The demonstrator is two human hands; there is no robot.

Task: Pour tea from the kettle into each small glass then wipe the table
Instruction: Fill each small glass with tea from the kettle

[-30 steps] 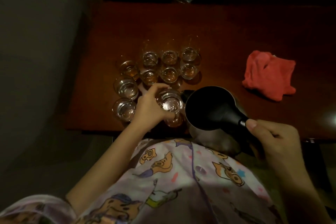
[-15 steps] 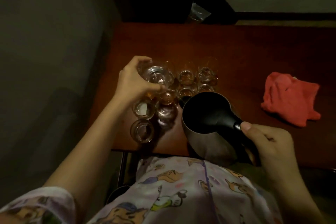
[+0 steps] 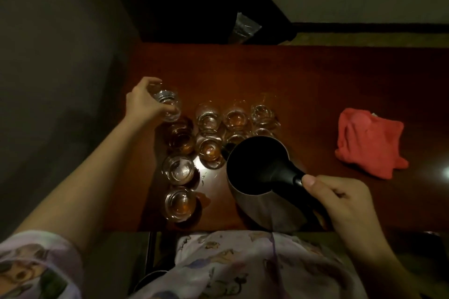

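1. The right hand [image 3: 345, 204] is wrapped around the black handle of the kettle [image 3: 260, 177], which is at the near edge of the table [image 3: 303, 85], its open top just right of the glasses [image 3: 209, 143].
2. The cloth [image 3: 369, 143] lies well apart, to the right.
3. Farther left, the fingers of the left hand [image 3: 143, 102] pinch one glass [image 3: 168, 107] at the far-left corner of the group.

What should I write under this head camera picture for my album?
Left hand holds a small glass at the table's corner; right hand holds the kettle.
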